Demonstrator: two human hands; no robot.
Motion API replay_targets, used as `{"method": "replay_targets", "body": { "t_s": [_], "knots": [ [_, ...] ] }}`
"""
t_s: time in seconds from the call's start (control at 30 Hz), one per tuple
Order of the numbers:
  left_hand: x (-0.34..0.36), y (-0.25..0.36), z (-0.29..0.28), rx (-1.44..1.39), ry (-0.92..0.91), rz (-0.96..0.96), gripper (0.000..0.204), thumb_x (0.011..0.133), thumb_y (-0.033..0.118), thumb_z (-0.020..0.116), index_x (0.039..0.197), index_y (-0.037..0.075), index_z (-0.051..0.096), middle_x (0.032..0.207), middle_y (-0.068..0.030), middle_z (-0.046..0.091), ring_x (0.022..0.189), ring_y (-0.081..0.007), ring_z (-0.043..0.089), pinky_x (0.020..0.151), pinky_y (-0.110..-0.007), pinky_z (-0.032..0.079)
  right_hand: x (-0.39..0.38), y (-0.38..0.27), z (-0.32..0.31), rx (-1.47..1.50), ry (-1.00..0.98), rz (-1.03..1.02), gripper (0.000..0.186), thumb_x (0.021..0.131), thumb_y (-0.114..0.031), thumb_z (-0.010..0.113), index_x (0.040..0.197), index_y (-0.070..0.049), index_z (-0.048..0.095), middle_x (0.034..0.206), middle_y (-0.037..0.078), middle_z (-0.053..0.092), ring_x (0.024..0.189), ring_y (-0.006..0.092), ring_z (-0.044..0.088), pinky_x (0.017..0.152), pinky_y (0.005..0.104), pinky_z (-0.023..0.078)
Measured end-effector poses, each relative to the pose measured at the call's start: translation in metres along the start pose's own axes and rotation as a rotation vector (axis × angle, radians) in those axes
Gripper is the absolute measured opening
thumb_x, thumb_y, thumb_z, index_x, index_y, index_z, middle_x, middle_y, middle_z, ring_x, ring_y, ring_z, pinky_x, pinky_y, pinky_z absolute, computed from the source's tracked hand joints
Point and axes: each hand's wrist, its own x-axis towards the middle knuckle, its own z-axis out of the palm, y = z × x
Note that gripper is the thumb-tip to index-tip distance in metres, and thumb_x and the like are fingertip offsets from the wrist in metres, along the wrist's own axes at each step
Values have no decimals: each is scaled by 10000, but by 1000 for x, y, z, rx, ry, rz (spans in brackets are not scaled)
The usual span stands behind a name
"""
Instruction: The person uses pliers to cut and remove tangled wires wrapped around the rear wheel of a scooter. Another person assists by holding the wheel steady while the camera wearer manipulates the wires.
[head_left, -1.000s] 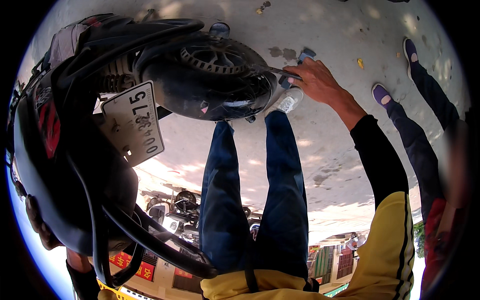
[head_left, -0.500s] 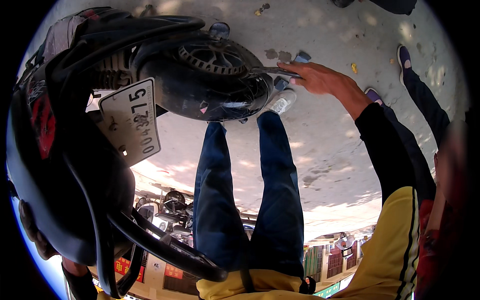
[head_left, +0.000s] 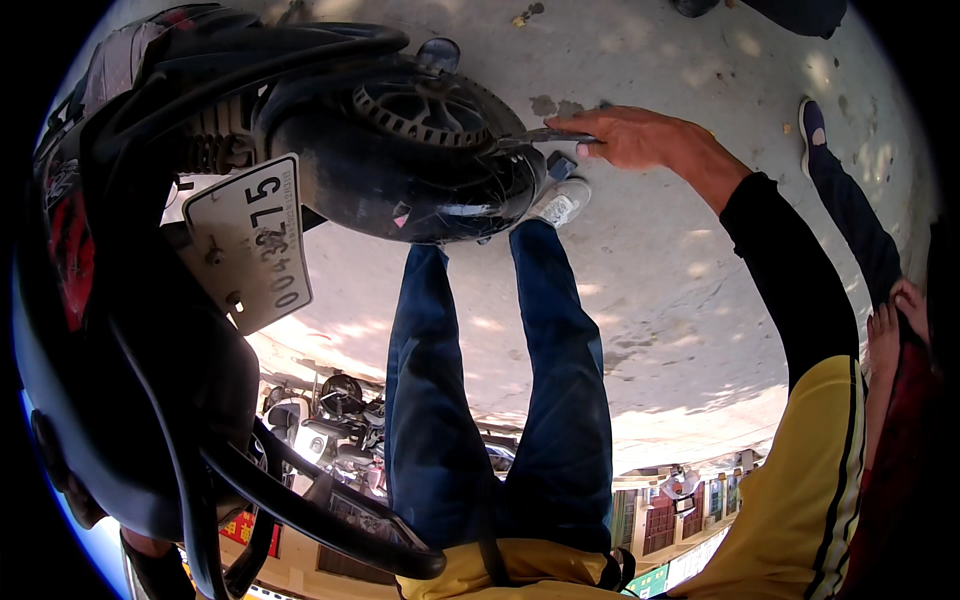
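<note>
My right hand (head_left: 640,138) is closed around a slim metal tool (head_left: 530,137) that looks like a pair of pliers. Its tip reaches the edge of the motorbike's rear wheel (head_left: 440,115), beside the black tyre (head_left: 370,190). Low at the left, my left hand (head_left: 148,543) shows only in part by the motorbike's dark tail (head_left: 130,420). Its fingers are too shadowed and covered to make out. A white plate (head_left: 255,240) hangs between the tail and the tyre.
A small dark block (head_left: 560,167) lies on the concrete near my white shoe (head_left: 563,203). A black grab rail (head_left: 320,500) curves past my legs. At the right stands another person, with hands (head_left: 895,325) near a dark trouser leg (head_left: 850,210). Parked motorbikes (head_left: 340,430) stand behind.
The tool tip stays at the wheel edge while my right forearm has swung slightly outward to the right. The other person's hands have come into sight at the right.
</note>
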Motion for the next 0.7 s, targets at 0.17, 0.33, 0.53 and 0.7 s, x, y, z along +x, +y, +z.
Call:
{"method": "replay_targets", "body": {
  "t_s": [0.17, 0.33, 0.53, 0.7],
  "knots": [
    [-2, 2, 2, -2, -4, -17, 552, 1067, 514, 477, 1480, 148, 482, 1544, -241, 487, 1434, -453, 492, 1197, -624, 395, 12, 7, -1, -67, 26, -72, 542, 1104, -273, 515, 1633, -272, 395, 1413, 142, 636, 1262, 365, 621, 1097, 518, 479],
    [-1, 4, 2, -4, -9, -31, 557, 1065, 517, 480, 1482, 147, 483, 1546, -240, 486, 1435, -453, 491, 1196, -624, 395, 20, 18, 9, -42, 93, -123, 545, 1095, -281, 530, 1627, -275, 410, 1433, 143, 633, 1294, 349, 611, 1101, 521, 472],
    [-3, 6, 2, -3, -15, -45, 563, 1063, 521, 483, 1483, 146, 484, 1547, -240, 485, 1436, -453, 491, 1196, -624, 395, 24, 1, -11, -123, 28, -32, 547, 1059, -203, 587, 1592, -250, 470, 1492, 82, 606, 1300, 338, 609, 1091, 483, 497],
    [-2, 6, 2, -3, -14, -46, 568, 1062, 525, 486, 1485, 145, 485, 1548, -239, 485, 1437, -453, 490, 1196, -624, 396, 36, 0, -16, -220, -27, -24, 536, 1050, -163, 603, 1572, -224, 500, 1397, 108, 674, 1233, 346, 650, 1024, 504, 515]
  ]
}}
